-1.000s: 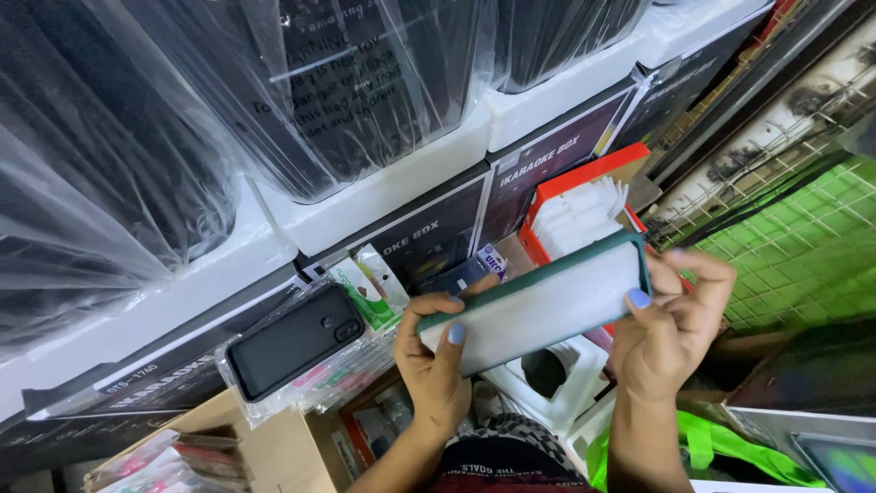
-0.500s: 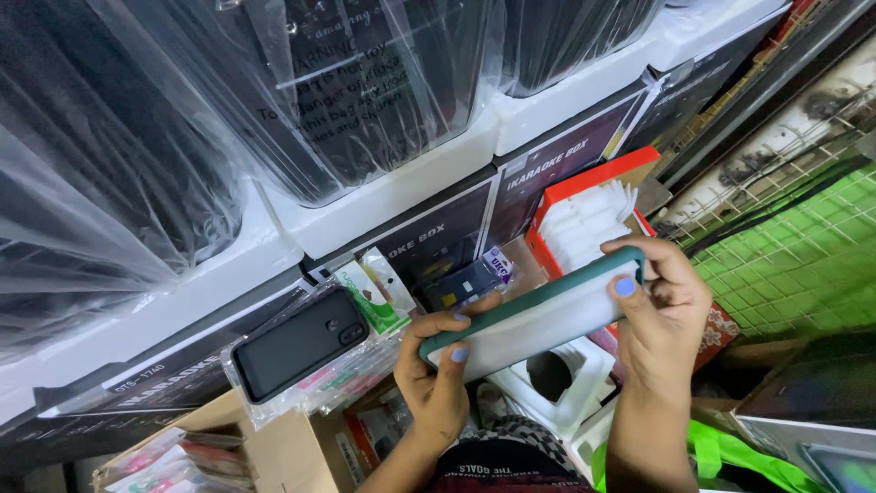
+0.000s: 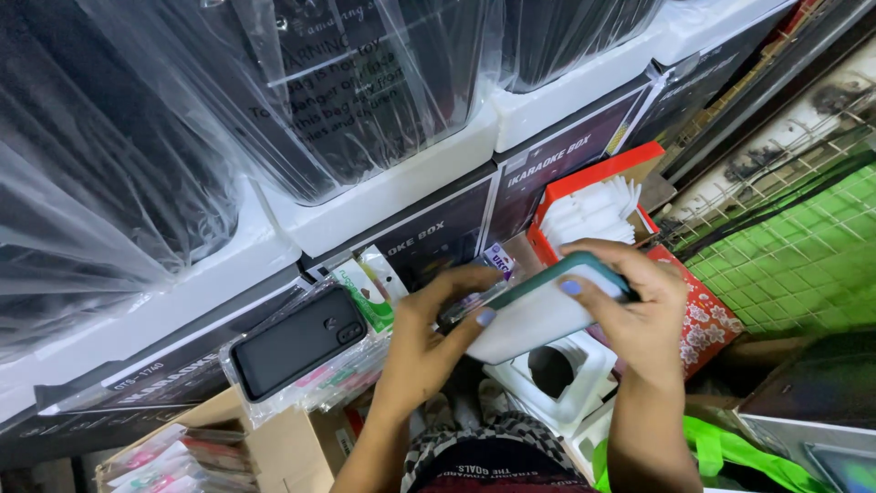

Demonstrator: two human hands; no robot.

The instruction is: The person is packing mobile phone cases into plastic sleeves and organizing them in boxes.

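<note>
Both hands close on a green-edged phone case [image 3: 538,315], the left hand [image 3: 429,342] pinching its near end, the right hand [image 3: 639,315] clasping the far end, above a white foam tray [image 3: 557,379], beside a bagged black case [image 3: 297,342].

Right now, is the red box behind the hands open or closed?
Open. The red box has no lid over its top, and white sheets stand inside it, showing above its rim. It sits behind the right hand.

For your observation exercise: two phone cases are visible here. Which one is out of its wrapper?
The green-edged case, held bare between both hands. The black case to its left lies sealed in clear plastic on a stack of packets.
</note>
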